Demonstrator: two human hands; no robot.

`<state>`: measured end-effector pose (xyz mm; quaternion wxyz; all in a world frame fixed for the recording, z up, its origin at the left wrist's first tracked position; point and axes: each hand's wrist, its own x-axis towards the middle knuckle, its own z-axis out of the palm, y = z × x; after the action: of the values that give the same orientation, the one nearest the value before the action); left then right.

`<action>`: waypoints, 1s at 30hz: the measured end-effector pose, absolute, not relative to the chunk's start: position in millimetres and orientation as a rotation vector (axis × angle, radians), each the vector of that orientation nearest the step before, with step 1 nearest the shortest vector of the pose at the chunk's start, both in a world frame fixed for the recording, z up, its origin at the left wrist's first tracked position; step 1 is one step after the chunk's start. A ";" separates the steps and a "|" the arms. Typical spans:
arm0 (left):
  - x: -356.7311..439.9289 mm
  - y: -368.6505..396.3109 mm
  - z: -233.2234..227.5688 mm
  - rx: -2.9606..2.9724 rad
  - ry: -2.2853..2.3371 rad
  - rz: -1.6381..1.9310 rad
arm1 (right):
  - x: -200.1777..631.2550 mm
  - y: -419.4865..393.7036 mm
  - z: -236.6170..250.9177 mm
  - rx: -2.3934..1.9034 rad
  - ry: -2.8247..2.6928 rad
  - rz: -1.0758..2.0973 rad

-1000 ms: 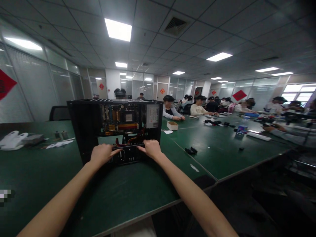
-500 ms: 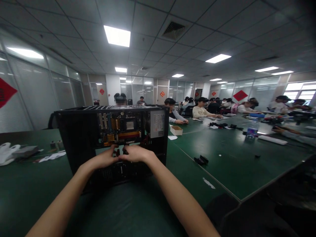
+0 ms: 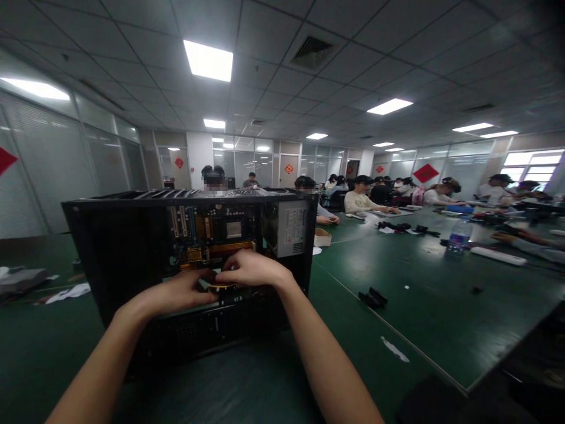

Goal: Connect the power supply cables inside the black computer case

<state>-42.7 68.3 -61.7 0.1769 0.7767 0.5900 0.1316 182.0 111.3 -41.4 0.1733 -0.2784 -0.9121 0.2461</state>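
Note:
An open black computer case (image 3: 88,259) stands on the green table with its inside facing me. The motherboard (image 3: 220,218) shows in its upper middle, and a power supply (image 3: 293,229) with a white label sits at the upper right. Both my hands reach into the opening below the board. My left hand (image 3: 188,290) has its fingers bent and closed at the lower middle. Just beside it, my right hand (image 3: 256,268) curls downward, its fingertips close to the left ones. A thin, yellow-edged part (image 3: 223,287) shows between the hands; its kind is unclear and the fingers partly hide it.
To the right lie a black plastic piece (image 3: 373,297) and a white scrap (image 3: 395,348). Farther off stand a water bottle (image 3: 459,235) and a small open box (image 3: 322,237). A grey box (image 3: 22,281) and paper (image 3: 68,292) lie left. Several people sit around the tables.
The case appears larger and closer. My hands have moved closer together, with the right one reaching over. A yellow-edged part now shows between them.

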 end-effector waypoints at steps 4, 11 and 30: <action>-29.9 58.8 -47.8 2.273 1.632 0.573 | 196.0 100.0 -24.7 -0.710 -2.467 0.728; -1.1 33.6 -22.9 2.532 1.574 0.793 | 210.9 77.8 -9.3 -0.668 -2.511 0.910; 19.7 19.1 -16.7 2.908 1.459 1.050 | 221.3 68.5 -0.7 -0.601 -2.420 0.836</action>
<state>19.7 19.1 -16.7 -0.1381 0.8424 0.4228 0.3041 221.3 68.5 -0.7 0.2531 -0.2211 -0.8902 0.3077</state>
